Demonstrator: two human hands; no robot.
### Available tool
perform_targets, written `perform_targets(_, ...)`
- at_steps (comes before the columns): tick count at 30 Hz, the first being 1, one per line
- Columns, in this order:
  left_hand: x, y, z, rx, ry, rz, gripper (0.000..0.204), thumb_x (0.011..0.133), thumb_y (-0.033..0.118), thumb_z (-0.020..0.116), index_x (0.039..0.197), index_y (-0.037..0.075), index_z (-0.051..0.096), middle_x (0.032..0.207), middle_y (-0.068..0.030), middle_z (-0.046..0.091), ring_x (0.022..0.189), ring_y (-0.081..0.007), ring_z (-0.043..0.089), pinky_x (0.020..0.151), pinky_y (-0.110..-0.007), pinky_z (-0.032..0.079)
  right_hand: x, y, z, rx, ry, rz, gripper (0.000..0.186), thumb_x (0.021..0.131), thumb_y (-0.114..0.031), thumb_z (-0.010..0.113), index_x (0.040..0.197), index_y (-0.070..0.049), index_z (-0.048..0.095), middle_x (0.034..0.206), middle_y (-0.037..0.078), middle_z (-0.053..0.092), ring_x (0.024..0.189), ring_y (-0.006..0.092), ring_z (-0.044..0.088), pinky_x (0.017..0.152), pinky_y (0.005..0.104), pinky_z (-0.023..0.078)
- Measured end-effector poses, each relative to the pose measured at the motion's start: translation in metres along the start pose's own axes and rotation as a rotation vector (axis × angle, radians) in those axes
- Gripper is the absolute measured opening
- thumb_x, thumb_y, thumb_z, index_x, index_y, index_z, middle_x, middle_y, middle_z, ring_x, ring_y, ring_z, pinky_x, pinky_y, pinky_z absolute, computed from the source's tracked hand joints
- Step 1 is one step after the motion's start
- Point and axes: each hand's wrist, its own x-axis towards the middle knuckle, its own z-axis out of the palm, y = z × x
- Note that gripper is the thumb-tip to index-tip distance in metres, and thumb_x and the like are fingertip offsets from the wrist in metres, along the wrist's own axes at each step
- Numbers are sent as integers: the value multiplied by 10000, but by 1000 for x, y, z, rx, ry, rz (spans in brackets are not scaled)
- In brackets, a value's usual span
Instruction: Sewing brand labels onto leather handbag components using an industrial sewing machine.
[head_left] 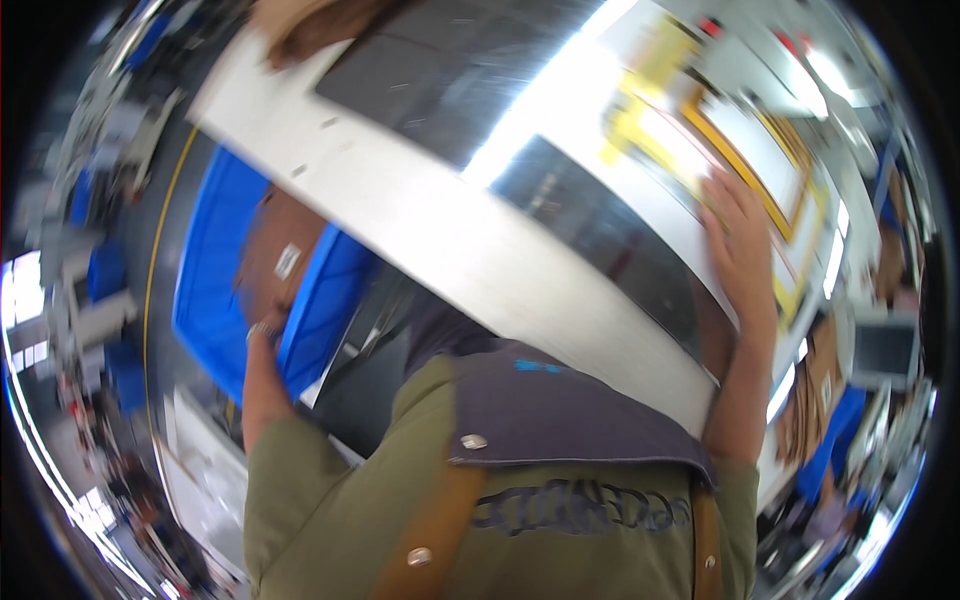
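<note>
My left hand (270, 325) reaches over the near side of a blue plastic bin (205, 235) at the left. Its fingers meet brown pieces (268, 240) lying in the bin; blur hides whether they grip one. A small white label (287, 261) shows on the brown material. At the right, my right hand (738, 230) lies stretched out with its fingers extended, beside a yellow-edged frame (790, 170) and a blurred yellow fixture (650, 110). Nothing shows in its grasp.
A pale workbench (400, 200) with dark glossy panels (590, 220) runs slantwise before me. Brown material (310, 30) lies at its far left end. Flat brown stacks (815, 395) and a grey monitor (885, 350) stand at the right. A yellow floor line (165, 220) passes left of the bin.
</note>
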Motion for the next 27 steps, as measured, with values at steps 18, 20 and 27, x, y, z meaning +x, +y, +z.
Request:
perform_targets(18,-210,427,-282,-856,732,1203,191,1051,42,621,1157,-15,769,1178,-87,754,1114,-176,689,1012,-303,534,-38,28,-28,-23,86,53,340,1011,-168,662,1330,-60,699,1392,103,681,1323,301,596,1142,441,441)
perform_targets(20,-249,495,-270,-582,629,1453,176,997,32,679,1140,23,780,1136,-100,757,1083,-201,691,968,-324,526,-37,30,-23,-36,87,47,335,1005,-159,667,1324,-63,703,1386,96,689,1315,292,605,1127,439,450)
perform_targets(27,-304,631,-243,-210,546,1814,317,819,241,899,1009,36,750,953,-81,683,966,-253,600,888,-356,493,-34,37,-16,23,70,19,287,985,-144,664,1250,-60,734,1315,87,730,1259,269,632,1070,422,456)
